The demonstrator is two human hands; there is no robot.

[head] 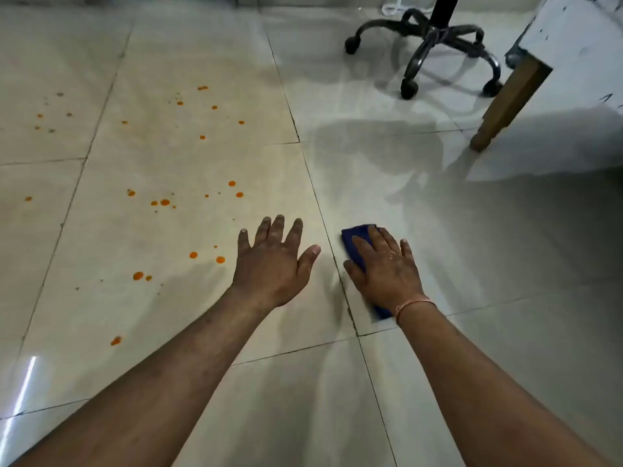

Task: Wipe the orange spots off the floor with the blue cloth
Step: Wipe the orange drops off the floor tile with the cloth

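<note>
1. Head view: your right hand (384,264) presses flat on the folded dark-blue cloth (357,239), just right of a grout line on the glossy beige tiled floor (472,264).
2. Your left hand (271,261) lies open with fingers spread, holding nothing.
3. Scattered orange spots (165,202) lie to its left, apart from the cloth.

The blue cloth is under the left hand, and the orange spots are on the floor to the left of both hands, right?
Not quite. The head view shows the blue cloth under the right hand, which presses flat on it. The left hand lies open on the bare floor with nothing under it. The rest holds: the orange spots are on the floor to the left of both hands.
</note>
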